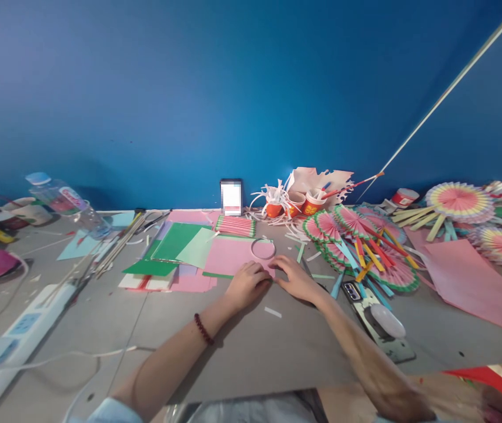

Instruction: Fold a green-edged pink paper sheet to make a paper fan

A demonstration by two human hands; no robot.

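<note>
My left hand (250,284) and my right hand (294,278) meet at the near right corner of a pink paper sheet (227,255). The fingers of both are bent and drawn together on the paper there, with the fingertips partly hidden. A green edge shows under the pink sheet. Just beyond my hands, a thin pale ring (252,249), perhaps a tape roll, lies on the sheet. Green papers (174,242) overlap it on the left, and behind it sits a pink-and-white pleated paper strip (235,226). A small white strip (273,312) lies nearer to me.
Pleated paper fans (328,226) and a phone (378,323) with a white oval object on it lie right. Red cups (315,202) and a propped screen (231,198) stand by the wall. Leftward are a bottle (72,202), thin sticks (119,247) and a power strip (26,329) with cables.
</note>
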